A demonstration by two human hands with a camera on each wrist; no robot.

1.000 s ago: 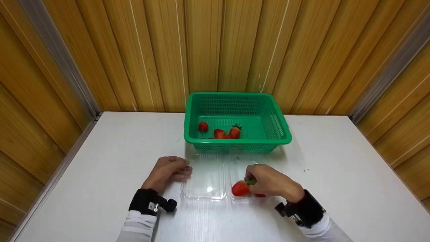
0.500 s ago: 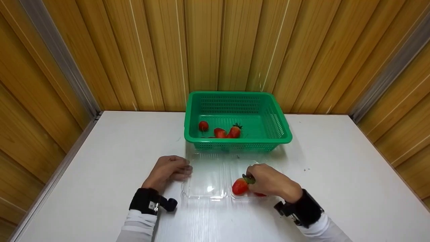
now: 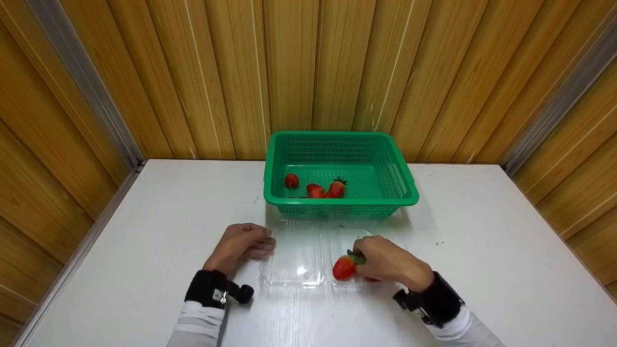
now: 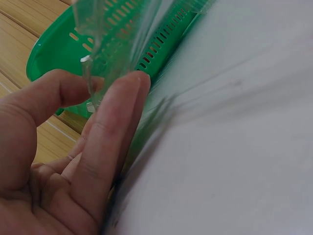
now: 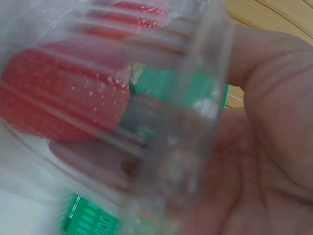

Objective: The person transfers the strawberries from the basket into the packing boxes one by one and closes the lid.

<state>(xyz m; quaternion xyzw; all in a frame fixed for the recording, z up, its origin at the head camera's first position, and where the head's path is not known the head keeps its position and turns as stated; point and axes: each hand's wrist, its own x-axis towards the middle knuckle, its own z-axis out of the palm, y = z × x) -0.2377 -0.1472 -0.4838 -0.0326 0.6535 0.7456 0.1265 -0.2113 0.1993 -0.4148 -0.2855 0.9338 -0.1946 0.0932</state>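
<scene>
A clear plastic hinged box (image 3: 295,260) lies opened out flat in front of the green basket. My left hand (image 3: 241,246) pinches its left edge; in the left wrist view the thumb and fingers (image 4: 110,127) stand on either side of the thin plastic. Inside the right half, my right hand (image 3: 389,259) reaches down and pinches a red strawberry (image 3: 344,268) at its leafy end. A second strawberry (image 3: 371,279) shows partly beneath that hand. Through the blurred plastic wall, the right wrist view shows a large strawberry (image 5: 63,90) and another (image 5: 129,20) behind it.
The green basket (image 3: 342,203) stands at the back of the white table (image 3: 482,250), with several strawberries (image 3: 315,191) in its front left part. Wood-patterned panels (image 3: 337,62) rise behind and at both sides. Small dark specks (image 3: 439,243) lie right of the box.
In my right hand's fingers the strawberry has turned slightly, its leaves now pointing higher, and the hand has shifted a little. The left hand, box and basket have stayed in place.
</scene>
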